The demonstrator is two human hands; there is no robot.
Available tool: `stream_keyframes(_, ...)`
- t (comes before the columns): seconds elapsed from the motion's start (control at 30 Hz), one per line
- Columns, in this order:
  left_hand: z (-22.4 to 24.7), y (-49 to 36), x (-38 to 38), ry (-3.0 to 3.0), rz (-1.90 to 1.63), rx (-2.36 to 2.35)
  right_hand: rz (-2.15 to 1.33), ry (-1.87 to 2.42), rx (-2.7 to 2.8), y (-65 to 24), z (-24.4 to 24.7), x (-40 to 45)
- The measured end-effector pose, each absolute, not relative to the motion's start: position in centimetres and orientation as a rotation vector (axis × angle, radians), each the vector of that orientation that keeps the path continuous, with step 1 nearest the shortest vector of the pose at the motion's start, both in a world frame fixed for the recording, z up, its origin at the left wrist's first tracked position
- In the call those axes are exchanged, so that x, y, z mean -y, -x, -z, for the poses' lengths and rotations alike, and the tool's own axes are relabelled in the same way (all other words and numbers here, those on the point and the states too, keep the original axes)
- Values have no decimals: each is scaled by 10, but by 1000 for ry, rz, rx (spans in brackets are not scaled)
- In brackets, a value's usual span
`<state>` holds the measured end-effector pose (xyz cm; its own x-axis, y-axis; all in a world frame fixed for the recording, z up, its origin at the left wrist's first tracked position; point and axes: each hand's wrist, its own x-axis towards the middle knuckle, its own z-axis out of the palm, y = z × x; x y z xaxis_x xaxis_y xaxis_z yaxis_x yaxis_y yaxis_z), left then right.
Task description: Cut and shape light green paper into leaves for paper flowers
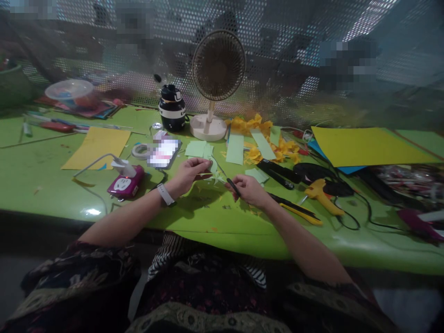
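My left hand (192,175), with a pale watch band at the wrist, pinches a small piece of light green paper (218,177) near the middle of the table. Black-handled scissors (233,187) are in my right hand (248,188), their blades pointing up and left beside the paper. Behind my hands lies a pile of light green paper pieces (198,148). Longer green strips (235,149) and yellow-orange crepe paper (255,124) are to the right of it. Tiny scraps dot the table under my hands.
The green table (194,222) also holds a fan (210,127), a black bottle (172,115), a phone (164,152), a tape roll (141,150) and a purple power adapter (126,183). On the right are a stapler (276,174), a yellow glue gun (322,196), a yellow-handled cutter (300,212) and yellow sheets (367,145).
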<state>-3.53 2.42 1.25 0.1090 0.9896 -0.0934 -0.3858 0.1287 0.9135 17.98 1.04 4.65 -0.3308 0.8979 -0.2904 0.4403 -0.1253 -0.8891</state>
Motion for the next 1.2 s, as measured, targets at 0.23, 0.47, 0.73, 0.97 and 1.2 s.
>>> stream_keyframes(0.23, -9, 37, -27, -886, -1235, -891, -1475, 1464, 1708, -180, -46, -11)
stream_keyframes(0.47, -13, 38, -27, -863, -1243, -921, -1464, 1375, 1687, -187, -35, -19)
stream_keyframes(0.73, -9, 39, -26, -994, -1203, -867, -1535, 1377, 1782, -187, -38, -20)
stream_keyframes(0.97, -10, 36, -25, -1014, -1184, -873, -1535, 1372, 1788, -185, -41, -18)
stream_keyframes(1.2, -13, 34, -23, -998, -1178, -884, -1524, 1376, 1797, -186, -38, -19)
